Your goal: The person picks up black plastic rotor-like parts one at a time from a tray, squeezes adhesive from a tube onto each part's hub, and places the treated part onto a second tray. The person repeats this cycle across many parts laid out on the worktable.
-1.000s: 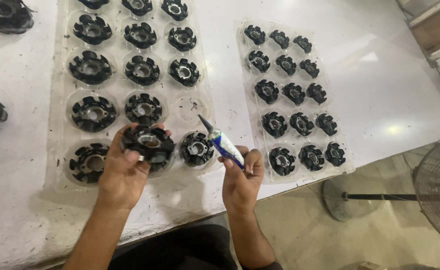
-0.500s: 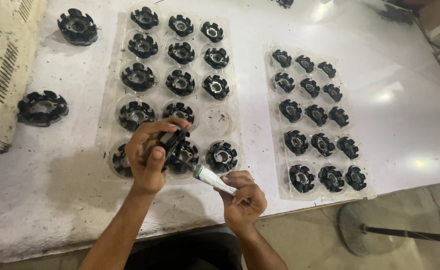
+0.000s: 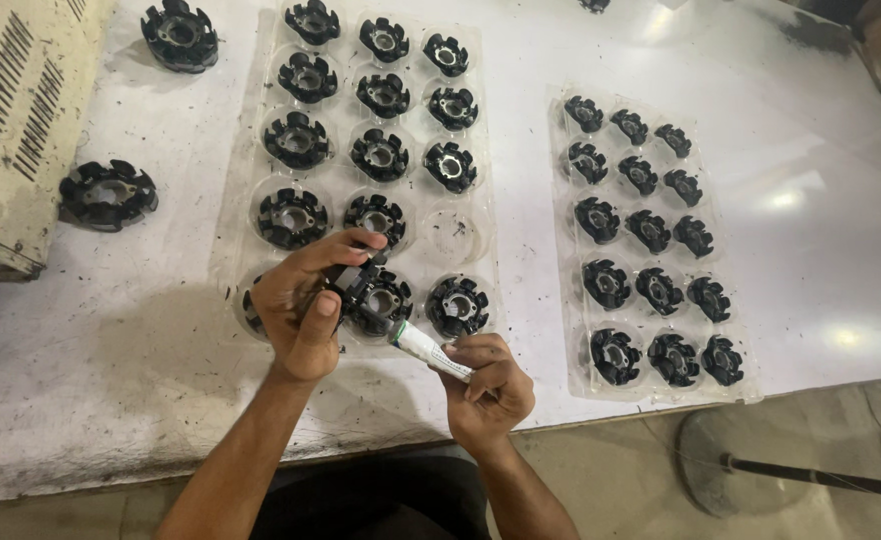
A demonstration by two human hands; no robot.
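Note:
My left hand [image 3: 301, 305] grips a black toothed round part [image 3: 356, 283], tilted on edge, over the near end of a clear plastic tray [image 3: 251, 120]. My right hand [image 3: 488, 385] holds a small white tube [image 3: 426, 347] whose tip points up-left at that part. The tray under my hands holds several of the same black round parts in round pockets; one pocket [image 3: 453, 232] in its right column stands empty.
A second clear tray [image 3: 561, 300] with smaller black round parts lies to the right. Two loose black parts [image 3: 108, 193] [image 3: 179, 34] rest on the white table at left, by a cream vented box [image 3: 21, 110]. A fan stand [image 3: 761, 465] is on the floor.
The view has shifted so the trays sit further right and lower. My left hand has turned the part on edge, and the tube tip has come closer to it.

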